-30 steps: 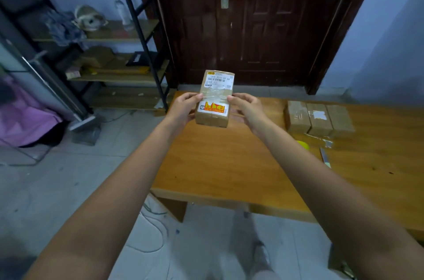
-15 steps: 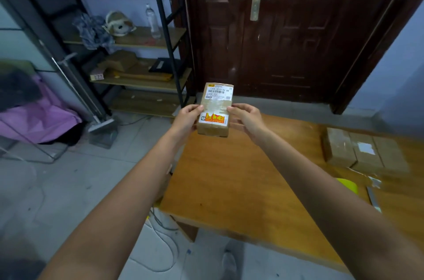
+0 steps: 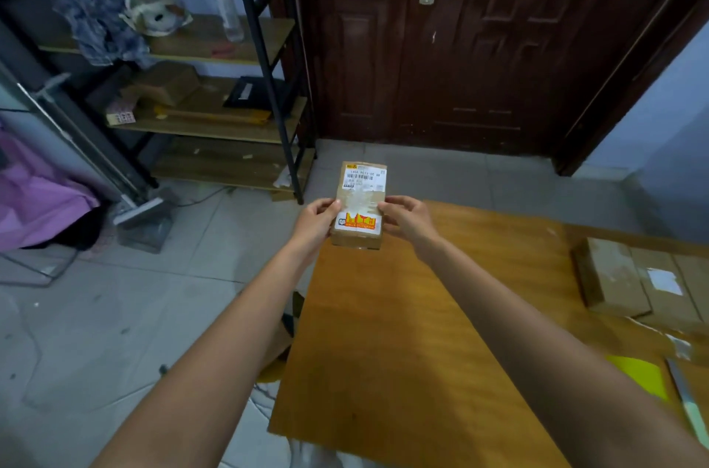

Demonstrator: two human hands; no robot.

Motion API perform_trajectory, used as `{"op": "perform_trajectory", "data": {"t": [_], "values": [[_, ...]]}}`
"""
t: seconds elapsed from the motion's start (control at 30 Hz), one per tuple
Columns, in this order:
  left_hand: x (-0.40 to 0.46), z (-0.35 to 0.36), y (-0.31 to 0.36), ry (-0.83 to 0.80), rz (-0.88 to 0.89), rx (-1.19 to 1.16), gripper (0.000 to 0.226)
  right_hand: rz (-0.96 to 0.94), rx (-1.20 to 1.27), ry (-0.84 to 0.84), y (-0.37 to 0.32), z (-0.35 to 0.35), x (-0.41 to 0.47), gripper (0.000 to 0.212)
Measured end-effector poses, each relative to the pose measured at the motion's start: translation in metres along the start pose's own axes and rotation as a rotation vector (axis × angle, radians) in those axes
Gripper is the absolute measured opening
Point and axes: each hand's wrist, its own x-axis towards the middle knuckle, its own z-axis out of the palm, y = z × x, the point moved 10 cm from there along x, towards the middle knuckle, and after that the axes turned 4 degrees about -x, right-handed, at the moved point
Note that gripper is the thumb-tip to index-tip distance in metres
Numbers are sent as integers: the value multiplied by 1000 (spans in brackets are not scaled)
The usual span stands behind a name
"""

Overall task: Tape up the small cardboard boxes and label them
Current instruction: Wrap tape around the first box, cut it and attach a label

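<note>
Item: small cardboard box (image 3: 359,204), held in the air over the near-left corner of the wooden table (image 3: 403,333), above the edge where table meets floor; long axis pointing away from the person, top face turned up to the camera, presumably so tape and labels can be checked; bears a white barcode label (image 3: 364,176) at the far end, a band of clear tape (image 3: 360,199) across the middle, a yellow-and-red sticker (image 3: 358,222) at the near end

Left hand (image 3: 316,222): clamped on the box's left side, thumb on top; right hand (image 3: 406,220): clamped on the right side likewise; a two-sided hold keeps the face level

Other stock: three more boxes (image 3: 637,283) side by side at the table's far right, well apart from the held one; one shows a white patch; a yellow object (image 3: 640,375) and a blade-like tool (image 3: 686,398) near them, identity unclear

Judgement: this box appears taped and labelled, likely ready to be set aside
</note>
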Motion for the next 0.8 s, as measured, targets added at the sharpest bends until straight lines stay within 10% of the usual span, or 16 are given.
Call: {"op": "perform_trajectory", "data": {"t": [0.8], "values": [[153,-5,-129,-116,-150,302,38,216,-307,224,123,28,141,35]]}}
